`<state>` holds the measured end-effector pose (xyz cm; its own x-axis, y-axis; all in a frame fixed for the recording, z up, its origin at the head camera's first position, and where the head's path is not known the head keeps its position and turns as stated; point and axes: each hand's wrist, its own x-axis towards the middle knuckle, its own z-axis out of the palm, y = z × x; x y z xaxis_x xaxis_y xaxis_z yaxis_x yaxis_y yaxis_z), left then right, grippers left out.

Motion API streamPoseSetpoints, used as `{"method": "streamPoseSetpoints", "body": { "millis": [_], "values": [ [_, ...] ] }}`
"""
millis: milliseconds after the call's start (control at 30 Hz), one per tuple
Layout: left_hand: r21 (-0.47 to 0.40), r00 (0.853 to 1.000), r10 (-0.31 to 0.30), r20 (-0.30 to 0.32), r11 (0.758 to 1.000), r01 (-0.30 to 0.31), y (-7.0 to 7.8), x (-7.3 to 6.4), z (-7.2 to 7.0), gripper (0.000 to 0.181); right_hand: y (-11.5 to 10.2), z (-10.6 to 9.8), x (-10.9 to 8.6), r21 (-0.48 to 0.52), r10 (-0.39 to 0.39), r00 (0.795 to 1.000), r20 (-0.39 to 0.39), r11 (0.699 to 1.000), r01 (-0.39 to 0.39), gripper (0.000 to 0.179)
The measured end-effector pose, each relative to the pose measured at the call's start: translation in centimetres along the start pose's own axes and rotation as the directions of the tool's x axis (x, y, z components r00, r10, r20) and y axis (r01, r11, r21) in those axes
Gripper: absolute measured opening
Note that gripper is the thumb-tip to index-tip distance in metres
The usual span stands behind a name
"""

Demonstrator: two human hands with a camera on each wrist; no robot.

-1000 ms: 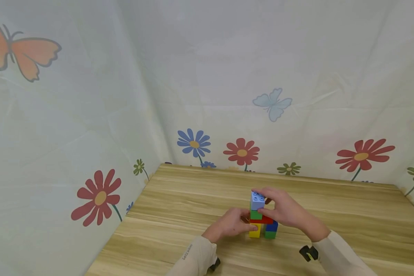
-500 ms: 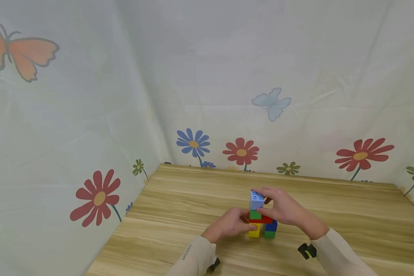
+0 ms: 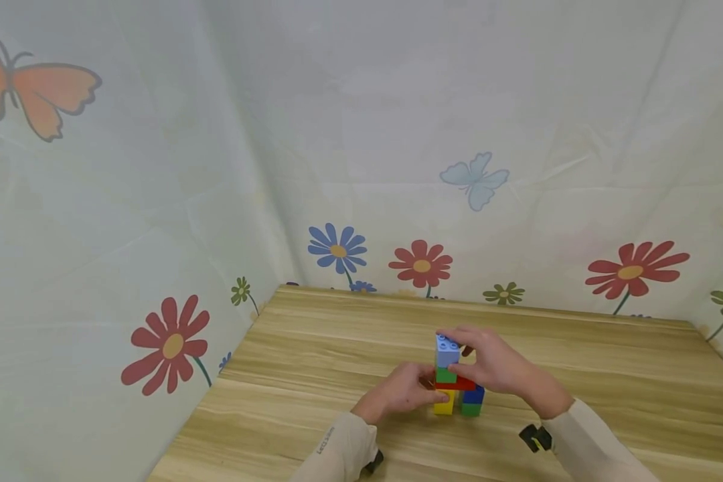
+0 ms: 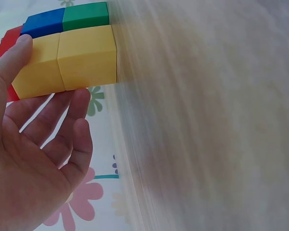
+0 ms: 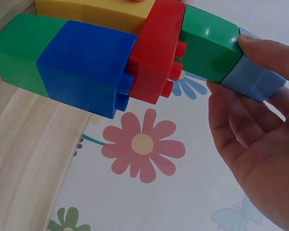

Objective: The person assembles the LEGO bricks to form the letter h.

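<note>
A small structure of toy building bricks stands on the wooden table [image 3: 313, 335]. Two stacked yellow bricks [image 4: 86, 57] form one column, and a blue brick [image 5: 86, 67] on a green brick [image 5: 26, 53] forms the other. Bridging both columns is a red brick [image 5: 156, 53], studs showing on its free end. Above it sit another green brick [image 5: 209, 43] and a light blue brick [image 5: 255, 77] at the top. My left hand [image 3: 402, 388] holds the yellow column between thumb and fingers. With thumb and fingers, my right hand [image 3: 491, 361] pinches the light blue brick, thumb near its seam with the green one.
A pale cloth backdrop [image 3: 361, 134] printed with flowers and butterflies hangs behind and beside the table. Black straps [image 3: 536, 438] sit by both wrists, over light sleeves [image 3: 596, 442].
</note>
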<state>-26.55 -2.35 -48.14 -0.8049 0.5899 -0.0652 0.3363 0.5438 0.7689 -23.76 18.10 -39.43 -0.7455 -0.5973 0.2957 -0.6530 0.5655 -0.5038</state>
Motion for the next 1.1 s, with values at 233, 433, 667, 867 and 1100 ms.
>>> {"method": "streamPoseSetpoints", "body": {
  "millis": [233, 433, 667, 867, 1100],
  "values": [
    [0.008, 1.0, 0.007, -0.002, 1.0, -0.007, 0.22, 0.01, -0.03, 0.027, -0.05, 0.09, -0.17, -0.004, 0.004, 1.0, -0.014, 1.0, -0.004, 0.059],
    [-0.001, 1.0, 0.005, 0.003, 1.0, -0.005, 0.29, -0.03, -0.06, 0.027, -0.18, 0.12, -0.23, -0.015, 0.005, 1.0, -0.02, 1.0, -0.005, 0.059],
    [0.001, 1.0, 0.007, 0.009, 1.0, -0.007, 0.29, -0.05, -0.06, 0.026, -0.09, 0.32, -0.38, -0.036, -0.013, 0.999, -0.043, 0.999, 0.011, 0.06],
    [0.019, 1.0, 0.008, 0.004, 1.0, -0.008, 0.12, 0.0, -0.12, 0.026, -0.09, 0.62, -0.38, -0.056, -0.043, 0.997, -0.067, 0.998, 0.039, 0.06],
    [0.005, 1.0, 0.011, 0.012, 1.0, -0.011, 0.2, -0.01, -0.1, 0.027, -0.02, 0.84, -0.44, -0.082, -0.053, 0.994, -0.095, 0.996, 0.046, 0.061]
  ]
}}
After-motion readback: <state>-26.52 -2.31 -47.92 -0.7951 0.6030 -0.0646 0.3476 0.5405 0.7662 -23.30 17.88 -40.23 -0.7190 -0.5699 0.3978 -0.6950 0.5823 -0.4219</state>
